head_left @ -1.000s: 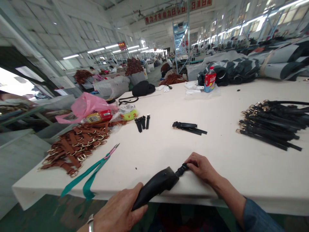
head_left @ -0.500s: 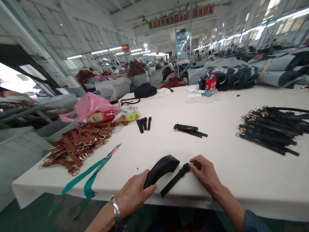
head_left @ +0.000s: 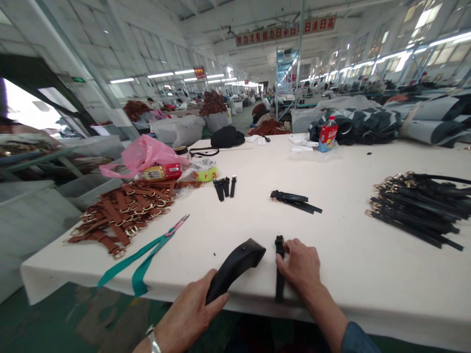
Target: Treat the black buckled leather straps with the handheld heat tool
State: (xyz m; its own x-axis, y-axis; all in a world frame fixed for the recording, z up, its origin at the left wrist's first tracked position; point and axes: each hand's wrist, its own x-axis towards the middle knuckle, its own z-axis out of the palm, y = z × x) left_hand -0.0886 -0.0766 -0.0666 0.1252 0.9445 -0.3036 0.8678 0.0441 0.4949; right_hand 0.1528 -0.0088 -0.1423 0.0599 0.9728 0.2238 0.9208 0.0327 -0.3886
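My left grip (head_left: 191, 314), a bare hand, is wrapped firmly around the handle of a curved black tool (head_left: 235, 267). The tool's head points up and to the right, just left of the strap, with a gap between. Can't tell from here if its underside touches the bench (head_left: 239, 220).

My right grip (head_left: 303, 267) is on the black strap (head_left: 280, 284): thumb over it, fingertips bunched at its right edge, below the buckle. Contact yes; pinched or only pressed down, I can't tell. Strap lies about straight up and down in my view, near the bench's front edge, buckle end away from me, plain end toward me.

Silver bracelet (head_left: 152, 338) on the left wrist, blue sleeve (head_left: 358, 338) on the right arm.

Further back, past my two grips: a small stack of black straps (head_left: 296, 200), buckles left, and a cluster of shorter black pieces (head_left: 222, 189) left of that. Far right, big pile of black straps (head_left: 419, 211). Left, heap of brown straps (head_left: 114, 215) with gold-toned hardware; pink plastic bag (head_left: 145, 153) behind it. Pink-handled scissors (head_left: 180, 223) with teal ribbon (head_left: 142, 274) attached, between heap and tool.
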